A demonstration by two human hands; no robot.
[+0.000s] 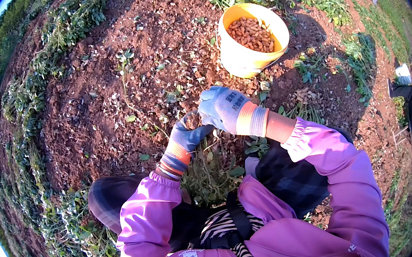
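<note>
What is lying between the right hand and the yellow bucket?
In the head view, reddish-brown soil with a few leaves separates the right hand from the yellow bucket.

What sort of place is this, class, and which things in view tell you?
Most likely a farm field, outdoors: bare reddish soil, leafy plants strewn across it, and a yellow bucket holding what look like peanuts.
</note>
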